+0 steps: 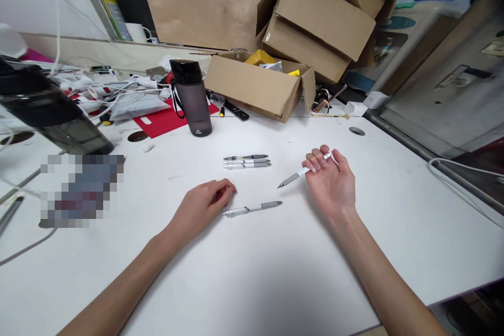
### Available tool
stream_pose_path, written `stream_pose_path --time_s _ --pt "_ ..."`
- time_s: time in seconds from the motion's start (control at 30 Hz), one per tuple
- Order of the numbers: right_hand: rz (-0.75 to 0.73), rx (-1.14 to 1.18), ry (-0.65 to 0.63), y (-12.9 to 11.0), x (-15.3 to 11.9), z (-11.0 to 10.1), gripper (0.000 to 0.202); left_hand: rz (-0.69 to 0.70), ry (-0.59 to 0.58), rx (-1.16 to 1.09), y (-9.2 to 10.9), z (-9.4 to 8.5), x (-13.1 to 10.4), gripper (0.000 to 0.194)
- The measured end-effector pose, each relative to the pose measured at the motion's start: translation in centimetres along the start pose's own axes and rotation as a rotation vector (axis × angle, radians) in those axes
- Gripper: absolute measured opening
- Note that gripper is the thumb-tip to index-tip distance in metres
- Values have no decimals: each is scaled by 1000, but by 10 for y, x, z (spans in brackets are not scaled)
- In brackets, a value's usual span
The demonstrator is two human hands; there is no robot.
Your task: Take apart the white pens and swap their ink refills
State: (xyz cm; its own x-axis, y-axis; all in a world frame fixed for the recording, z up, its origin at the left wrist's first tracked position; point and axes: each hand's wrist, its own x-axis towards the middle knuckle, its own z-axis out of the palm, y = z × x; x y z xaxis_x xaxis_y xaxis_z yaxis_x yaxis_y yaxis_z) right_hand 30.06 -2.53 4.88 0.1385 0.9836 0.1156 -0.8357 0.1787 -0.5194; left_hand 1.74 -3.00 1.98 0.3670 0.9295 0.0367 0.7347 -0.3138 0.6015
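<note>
Head view: a slim white-and-grey pen held in the right hand over the desk.
The right hand is palm up, fingers curled round the white barrel and thumb by its rear end, the point aimed down-left; the left hand rests half-curled, nothing visible in its grasp, beside the clear end of a second pen, contact impossible to tell. Further back lies a small row of pens. All look light and stiff, the smooth barrels likely to roll or slip; the grey grip section seems the surest hold, clear of the fine tip.
</note>
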Motion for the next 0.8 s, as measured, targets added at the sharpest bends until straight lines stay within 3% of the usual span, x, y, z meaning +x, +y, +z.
stream_pose_path --time_s 0.8 --pt "-45 -18 3 -2 2 -3 18 -6 -5 18 1 -1 0 30"
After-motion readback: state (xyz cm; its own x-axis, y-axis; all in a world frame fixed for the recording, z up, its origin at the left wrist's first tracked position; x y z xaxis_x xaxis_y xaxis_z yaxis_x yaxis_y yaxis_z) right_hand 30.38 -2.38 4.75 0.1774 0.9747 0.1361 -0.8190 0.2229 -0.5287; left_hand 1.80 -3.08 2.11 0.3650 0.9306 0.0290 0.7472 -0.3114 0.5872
